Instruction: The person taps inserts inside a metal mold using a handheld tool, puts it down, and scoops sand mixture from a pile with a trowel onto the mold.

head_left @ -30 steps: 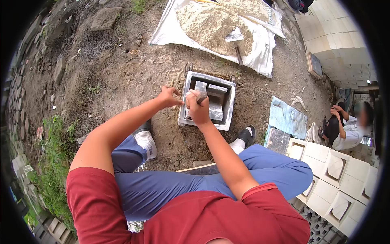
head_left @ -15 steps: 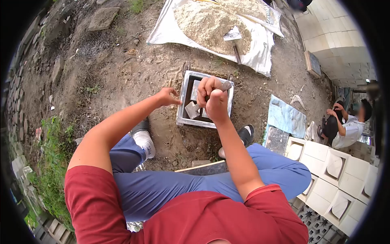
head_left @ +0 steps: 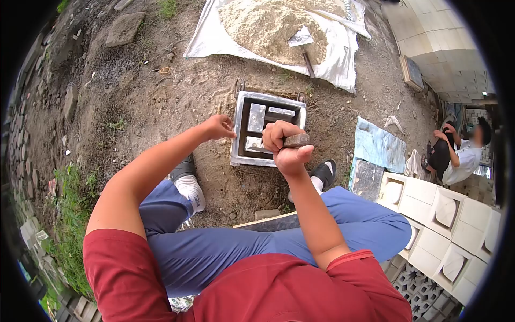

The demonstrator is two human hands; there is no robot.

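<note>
My right hand (head_left: 287, 147) is closed around the brown handle (head_left: 296, 140) of a hand tool, its butt end towards me. In the earlier frame a flat, trowel-like blade showed below this hand; now I cannot make it out surely. Beneath it stands a square metal mould (head_left: 234, 153) with raised rectangular blocks inside, one at the left (head_left: 256, 118) and one at the back (head_left: 281, 112). The hand covers the mould's front right part. At the left rim is my left hand (head_left: 219, 127), fingers loosely bent and apart, the fingertips at or touching the rim.
Beyond the mould, a pale sand heap (head_left: 263, 27) lies on a white sheet (head_left: 206, 43), with a flat-bladed tool (head_left: 301, 37) on it. Cream blocks (head_left: 418, 209) line the right, near a blue sheet (head_left: 375, 147). Another person (head_left: 464, 161) sits at far right.
My right hand has tilted and moved slightly down and right, uncovering more of the mould's blocks. My left hand remains by the left rim, its fingers less spread. The view has shifted slightly.
</note>
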